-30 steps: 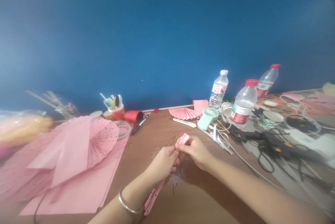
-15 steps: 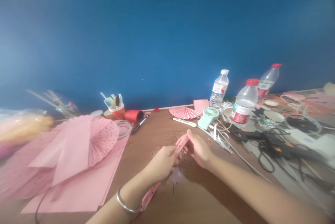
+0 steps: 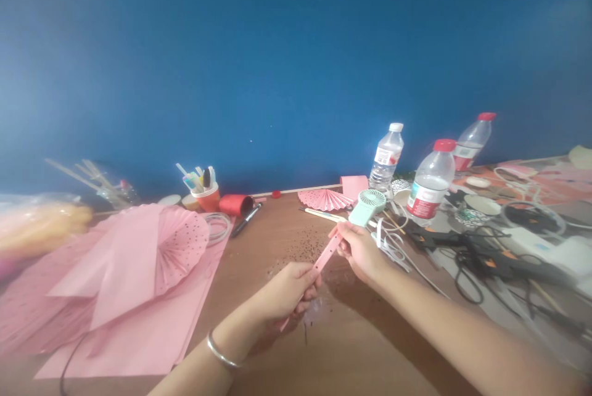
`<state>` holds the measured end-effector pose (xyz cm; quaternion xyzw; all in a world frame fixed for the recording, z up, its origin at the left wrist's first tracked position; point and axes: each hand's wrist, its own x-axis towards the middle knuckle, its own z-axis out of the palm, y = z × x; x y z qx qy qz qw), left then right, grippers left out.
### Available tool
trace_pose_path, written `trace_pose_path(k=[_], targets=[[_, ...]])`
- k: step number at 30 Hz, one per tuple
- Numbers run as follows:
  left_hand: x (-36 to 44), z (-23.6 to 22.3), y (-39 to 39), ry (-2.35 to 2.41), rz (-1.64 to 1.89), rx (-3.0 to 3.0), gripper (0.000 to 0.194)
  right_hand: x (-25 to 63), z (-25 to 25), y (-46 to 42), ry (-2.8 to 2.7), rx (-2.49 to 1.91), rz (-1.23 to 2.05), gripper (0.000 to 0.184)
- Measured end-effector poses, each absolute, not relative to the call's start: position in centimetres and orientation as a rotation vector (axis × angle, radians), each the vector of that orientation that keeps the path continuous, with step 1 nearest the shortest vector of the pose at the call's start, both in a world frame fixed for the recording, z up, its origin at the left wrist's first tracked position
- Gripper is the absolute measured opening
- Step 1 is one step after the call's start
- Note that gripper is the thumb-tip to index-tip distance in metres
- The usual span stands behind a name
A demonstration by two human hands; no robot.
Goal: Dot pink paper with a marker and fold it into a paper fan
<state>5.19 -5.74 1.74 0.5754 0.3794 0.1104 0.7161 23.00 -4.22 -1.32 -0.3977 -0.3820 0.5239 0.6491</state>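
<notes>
Both hands hold a narrow folded pink paper strip (image 3: 325,257) above the brown table (image 3: 351,353). My left hand (image 3: 285,295), with a silver bangle on its wrist, pinches the strip's near end, fingers closed. My right hand (image 3: 356,250) grips the far end, fingers closed. The strip runs slanting up to the right between them. Small dark paper dots (image 3: 300,245) lie scattered on the table under and beyond the hands.
Pink paper sheets and a pleated fan (image 3: 139,266) lie at left. A red cup with pens (image 3: 206,192), a red roll, a mint hand fan (image 3: 365,206), three water bottles (image 3: 430,183) and a glue gun with cables (image 3: 490,260) crowd the back and right.
My right hand moved up and to the right along the strip while the left stayed near. The strip now shows stretched out longer between the hands.
</notes>
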Motion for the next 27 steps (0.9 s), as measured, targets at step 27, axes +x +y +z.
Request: trace_pose_path(k=[27], targets=[[4.7,2.1,-5.7,0.861,0.307,1.396,0.027,21.8,-2.9,-4.7,-0.918,-1.048,1.201,0.036]])
